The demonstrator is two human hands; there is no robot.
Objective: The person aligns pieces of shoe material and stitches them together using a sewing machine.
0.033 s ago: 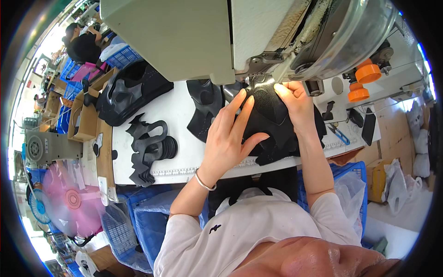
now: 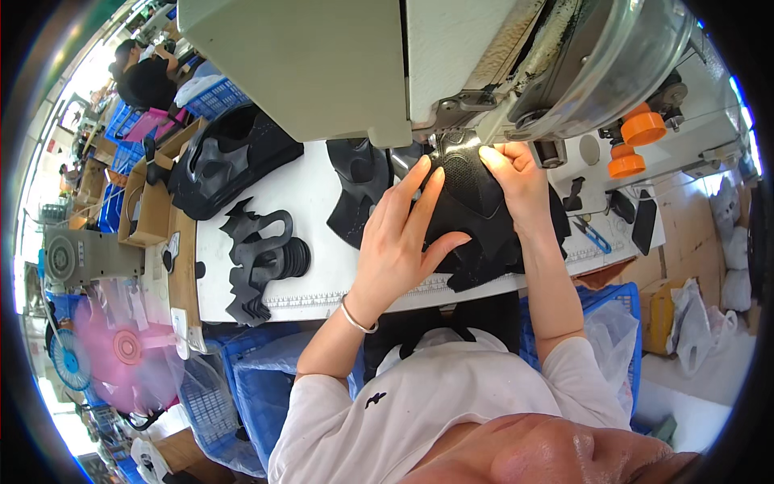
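A black shoe upper with a perforated panel lies flat under the head of a sewing machine. My left hand rests on its left side, fingers stretched out and thumb spread. At the upper's right side, my right hand has thumb and fingers closed on the material near the lit needle area. The machine head hides the far end of the upper. Left of my hand lies another black upper piece. Further left is a stack of jagged black cut pieces.
A pile of black uppers sits at the far left of the white table. Blue thread snips and a black phone lie at right. Blue crates stand below the front edge. A pink fan stands left.
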